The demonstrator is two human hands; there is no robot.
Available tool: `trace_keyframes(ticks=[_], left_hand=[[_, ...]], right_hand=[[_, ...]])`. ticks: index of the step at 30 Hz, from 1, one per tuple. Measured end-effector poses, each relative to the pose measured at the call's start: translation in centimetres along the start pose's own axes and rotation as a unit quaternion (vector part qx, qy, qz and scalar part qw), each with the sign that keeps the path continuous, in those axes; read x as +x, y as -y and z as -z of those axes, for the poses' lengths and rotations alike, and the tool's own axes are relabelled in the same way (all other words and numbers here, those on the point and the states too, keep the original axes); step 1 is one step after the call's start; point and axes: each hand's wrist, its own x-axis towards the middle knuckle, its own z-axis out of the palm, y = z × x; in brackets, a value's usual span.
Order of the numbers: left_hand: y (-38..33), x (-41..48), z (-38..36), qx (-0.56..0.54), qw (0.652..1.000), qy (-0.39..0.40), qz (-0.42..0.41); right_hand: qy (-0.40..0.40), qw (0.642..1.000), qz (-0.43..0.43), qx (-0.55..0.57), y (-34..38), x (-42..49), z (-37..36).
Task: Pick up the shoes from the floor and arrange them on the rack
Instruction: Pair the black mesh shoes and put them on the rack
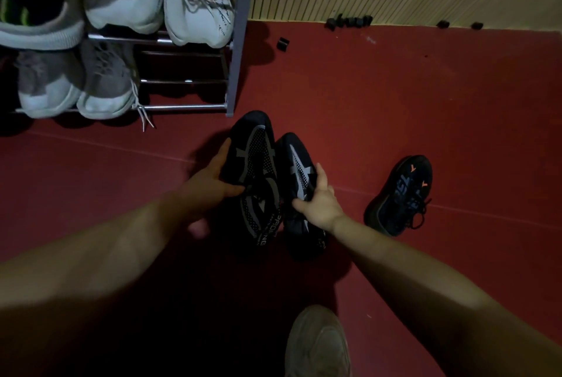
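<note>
Head view, left hand point(213, 177), right hand point(319, 203) gripping black shoes point(258, 163)

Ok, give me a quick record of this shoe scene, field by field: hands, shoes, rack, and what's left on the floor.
left hand: grips the left black-and-grey shoe
right hand: grips the right black-and-grey shoe
pair: side by side, toes toward the rack; lifted or not, cannot tell
upper shelf: white sneakers
lower shelf: grey sneakers at left, bare bars at right
left on floor: one black shoe with orange marks, right of the hands
</note>
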Motion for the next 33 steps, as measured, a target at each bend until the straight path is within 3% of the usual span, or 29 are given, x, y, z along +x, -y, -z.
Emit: trace_keyframes(ticks=[11, 18, 26, 33], left_hand=[[-4.0, -0.3, 1.5, 0.018, 0.998, 0.005, -0.054], [-9.7, -4.4, 3.7, 0.100, 0.987, 0.069, -0.102], [-13.4, -9.1, 6.2, 0.101, 0.983, 0.048, -0.145], [-17.6, -15.0, 9.6, 0.097, 0.974, -0.011, -0.205]], right_hand=[[-0.055, 0.990, 0.051, 0.120, 3.3, -1.8, 2.4], [-0.047, 0.981, 0.120, 0.144, 5.8, -4.8, 4.3], [-0.046, 0.962, 0.192, 0.189, 11.1, -8.2, 5.5], [-0.029, 0.948, 0.273, 0.160, 17.8, -12.8, 7.5]])
